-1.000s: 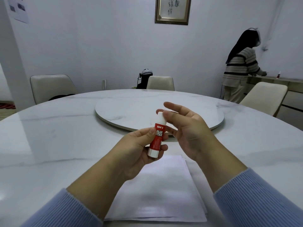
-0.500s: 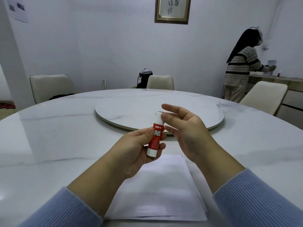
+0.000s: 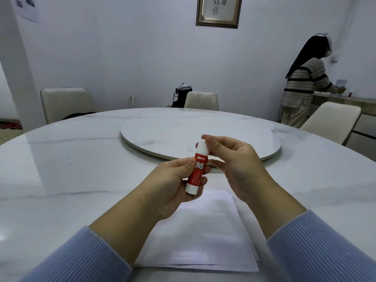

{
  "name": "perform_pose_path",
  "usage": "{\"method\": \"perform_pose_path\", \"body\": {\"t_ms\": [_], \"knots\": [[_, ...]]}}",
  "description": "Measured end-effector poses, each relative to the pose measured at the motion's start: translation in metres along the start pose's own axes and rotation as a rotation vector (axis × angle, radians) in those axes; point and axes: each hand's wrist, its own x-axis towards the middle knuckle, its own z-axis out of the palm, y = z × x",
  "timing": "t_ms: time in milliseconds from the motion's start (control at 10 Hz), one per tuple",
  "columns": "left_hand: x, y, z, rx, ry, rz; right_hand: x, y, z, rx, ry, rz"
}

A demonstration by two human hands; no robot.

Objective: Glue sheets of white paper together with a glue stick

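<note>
A red glue stick (image 3: pixel 198 168) with a white cap (image 3: pixel 202 147) and a white base is held above the table, tilted a little so that the cap end points up and away from the person. It is gripped by the left hand (image 3: pixel 175 186) around its red middle part: the thumb is pressed on the label side, near the printed words, and the other fingers are curled behind the tube. The white base is seen just below the grip, close to the palm.

The cap is pinched by the right hand (image 3: pixel 236 165) from the right side. The tips of the thumb and forefinger are closed on the white cap, while the remaining fingers are bent loosely below it and are kept apart from the tube. Whether the cap is already loosened cannot be told; it is seen seated on the tube.

Under both hands a stack of white paper sheets (image 3: pixel 203 237) is laid flat on the marble table (image 3: pixel 71 169), near the person's edge. The glue stick is not touching the paper; it is held over the far edge of the stack. Behind the hands a round turntable (image 3: pixel 162 129) is placed in the middle of the table.
</note>
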Motion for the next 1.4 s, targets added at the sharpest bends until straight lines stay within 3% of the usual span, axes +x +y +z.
{"method": "perform_pose_path", "body": {"t_ms": [300, 400, 500, 600, 900, 1200, 1300, 1400], "knots": [[0.003, 0.004, -0.008, 0.171, 0.119, 0.045, -0.001, 0.0, 0.022, -0.084, 0.143, -0.197], [0.005, 0.008, -0.015, 0.166, 0.076, 0.11, -0.005, 0.004, 0.031, -0.219, 0.133, -0.287], [0.014, 0.008, -0.025, 0.264, 0.132, 0.208, -0.003, 0.017, 0.036, -0.422, 0.03, -0.305], [0.023, 0.003, -0.029, 0.481, 0.208, 0.253, 0.003, 0.023, 0.033, -0.415, 0.048, -0.285], [0.04, -0.009, -0.042, 0.59, 0.262, 0.247, 0.014, 0.046, 0.028, -0.412, 0.012, -0.17], [0.047, -0.015, -0.047, 0.594, 0.27, 0.235, 0.017, 0.054, 0.025, -0.437, -0.028, -0.2], [0.047, -0.012, -0.047, 0.647, 0.279, 0.23, 0.018, 0.052, 0.021, -0.424, 0.009, -0.187], [0.043, 0.008, -0.05, 0.732, 0.42, 0.297, 0.015, 0.045, 0.01, -0.401, 0.118, -0.172]]}}
